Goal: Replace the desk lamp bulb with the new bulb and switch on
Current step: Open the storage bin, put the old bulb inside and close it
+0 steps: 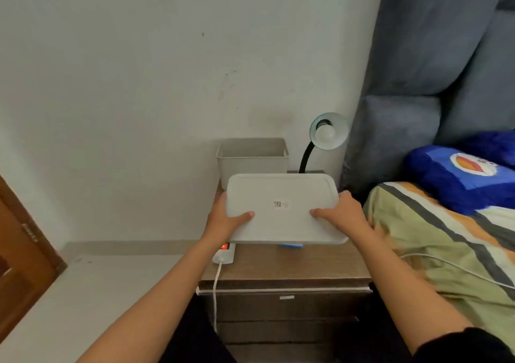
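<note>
Both hands hold a flat white lid (281, 209) tilted above the counter (278, 265): the left hand (223, 220) grips its left edge and the right hand (344, 215) its right edge, thumbs pressed on top. Behind it stands an open box (252, 158) against the wall. The desk lamp (330, 131) rises at the back right corner, its bulb (324, 133) unlit in the shade. A power strip (224, 252) with a glowing red switch lies at the counter's left edge.

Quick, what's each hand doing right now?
Left hand: grips the left edge of the white lid, thumb on top.
Right hand: grips the lid's right edge, thumb on top.
</note>
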Motion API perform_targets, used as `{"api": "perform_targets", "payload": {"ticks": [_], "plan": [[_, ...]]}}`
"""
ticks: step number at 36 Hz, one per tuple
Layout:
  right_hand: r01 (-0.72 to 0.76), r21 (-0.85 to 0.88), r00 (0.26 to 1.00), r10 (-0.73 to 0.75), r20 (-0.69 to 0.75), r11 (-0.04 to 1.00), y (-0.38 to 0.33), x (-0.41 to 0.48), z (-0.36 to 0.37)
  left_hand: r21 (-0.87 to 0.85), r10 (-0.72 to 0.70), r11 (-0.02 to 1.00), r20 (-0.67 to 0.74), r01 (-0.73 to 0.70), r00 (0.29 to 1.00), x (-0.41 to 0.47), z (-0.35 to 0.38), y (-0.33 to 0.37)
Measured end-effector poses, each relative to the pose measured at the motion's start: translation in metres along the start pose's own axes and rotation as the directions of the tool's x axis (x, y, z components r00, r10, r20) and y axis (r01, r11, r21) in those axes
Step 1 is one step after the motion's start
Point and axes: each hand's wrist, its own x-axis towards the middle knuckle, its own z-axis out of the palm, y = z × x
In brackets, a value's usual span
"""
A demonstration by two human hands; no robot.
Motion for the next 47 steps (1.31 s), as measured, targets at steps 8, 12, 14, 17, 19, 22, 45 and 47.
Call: {"api": "perform_targets", "payload": {"ticks": [8,12,14,17,19,22,45,47], "plan": [[-0.129,-0.138,0.99,0.135,0.038,0.982,0.057,-0.043,0.018,-0.016,-0.182,0.983,0.125,0.186,0.975,-0.058,0.031,-0.049],[-0.175,-0.162,0.978,0.19,0.087,0.971,0.078,-0.046,0.028,0.022,-0.231,0.973,0.163,0.231,0.959,-0.065,0.04,-0.067],[-0.195,-0.175,0.97,0.217,0.112,0.965,0.087,-0.045,0.034,0.061,-0.248,0.969,0.167,0.241,0.954,-0.066,0.044,-0.075],[-0.238,-0.162,0.954,0.262,0.146,0.958,0.1,-0.04,0.044,0.122,-0.27,0.96,0.177,0.251,0.946,-0.062,0.052,-0.086],[-0.247,-0.176,0.949,0.275,0.154,0.953,0.105,-0.036,0.05,0.155,-0.276,0.956,0.177,0.25,0.945,-0.058,0.057,-0.089],[-0.234,-0.227,0.953,0.269,0.138,0.945,0.11,-0.027,0.059,0.196,-0.273,0.951,0.172,0.239,0.947,-0.05,0.064,-0.094],[-0.125,-0.143,0.987,0.109,-0.114,0.982,0.086,0.064,0.06,0.408,-0.209,0.905,0.175,0.123,0.962,0.034,0.083,-0.082],[-0.118,-0.154,0.988,0.101,-0.118,0.981,0.076,0.081,0.058,0.438,-0.203,0.893,0.186,0.104,0.961,0.052,0.084,-0.076]]}}
